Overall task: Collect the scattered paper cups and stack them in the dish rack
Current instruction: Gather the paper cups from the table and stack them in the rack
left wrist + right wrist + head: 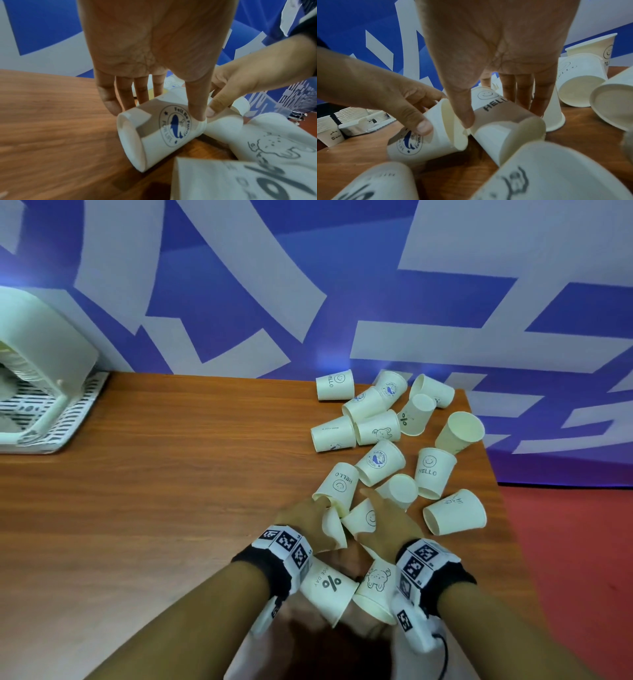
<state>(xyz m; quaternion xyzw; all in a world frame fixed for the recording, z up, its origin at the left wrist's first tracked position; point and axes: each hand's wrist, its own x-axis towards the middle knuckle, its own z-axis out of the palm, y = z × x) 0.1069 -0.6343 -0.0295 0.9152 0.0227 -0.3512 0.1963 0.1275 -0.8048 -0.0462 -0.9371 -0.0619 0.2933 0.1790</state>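
Head view shows many paper cups [380, 428] lying on the brown bench [171, 474], from 12 to 3 o'clock of the two hands. The left hand [301, 518] grips a whale cup [154, 135] that lies on its side, thumb on the rim. The right hand [387, 525] grips a HELLO cup [503, 121], also on its side, mouth to mouth with the whale cup. The white dish rack [44, 392] sits far off at 10 o'clock.

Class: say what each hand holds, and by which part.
Left hand grips the whale cup across its side wall; right hand grips the HELLO cup across its side.
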